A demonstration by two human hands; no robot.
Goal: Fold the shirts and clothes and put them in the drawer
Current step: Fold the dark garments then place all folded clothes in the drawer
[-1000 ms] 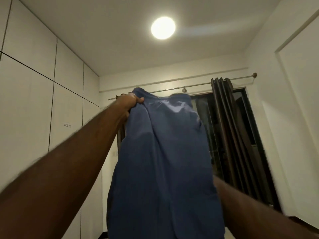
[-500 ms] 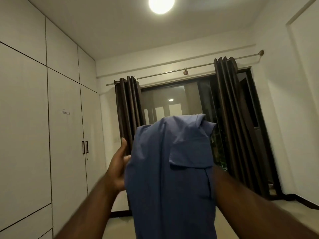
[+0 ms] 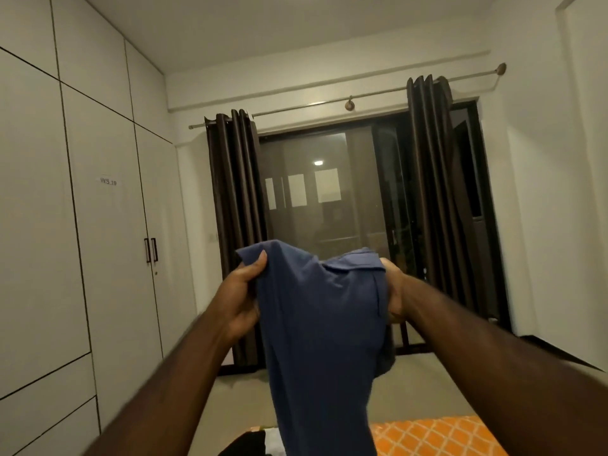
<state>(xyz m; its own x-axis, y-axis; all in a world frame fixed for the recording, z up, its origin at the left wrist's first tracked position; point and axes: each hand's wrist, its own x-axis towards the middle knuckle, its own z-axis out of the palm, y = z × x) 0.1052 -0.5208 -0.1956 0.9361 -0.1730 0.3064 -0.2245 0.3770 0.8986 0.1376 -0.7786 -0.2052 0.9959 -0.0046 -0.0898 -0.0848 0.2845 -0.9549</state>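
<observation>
A person is standing in a white-walled bedroom, holding a blue shirt [image 3: 322, 324] up at chest height in front of a dark glass sliding door [image 3: 329, 205]. The left hand [image 3: 241, 301] is gripping the shirt's upper left edge, thumb pressed over the cloth and fingers curled behind it. The right hand [image 3: 393, 296] is clutching the opposite side beside what looks like a pocket flap or collar, its fingers mostly hidden by the fabric. The garment is hanging loosely between both hands, its lower part falling out of the bottom of the view.

Dark brown curtains are hanging bunched at either end of a metal curtain rod [image 3: 345, 100], the left curtain [image 3: 235, 199] beside the wardrobe wall and the right curtain [image 3: 431, 179] near the far corner. The glass is reflecting a ceiling light and pale rectangles.

A floor-to-ceiling white wardrobe [image 3: 82, 225] is filling the left wall, its panels all closed; a small label [image 3: 108, 181] reading "WS 10" is sticking to one door, and a pair of dark handles [image 3: 150, 250] is showing where two doors meet. Lower panels near the floor are looking like drawer fronts, also closed, so their contents cannot be told.

At the bottom edge, an orange bedspread [image 3: 434, 437] with a white lattice pattern is lying below the shirt, with a dark garment [image 3: 245, 444] and a white cloth [image 3: 274, 441] just beside it. The floor [image 3: 424, 386] is pale.
</observation>
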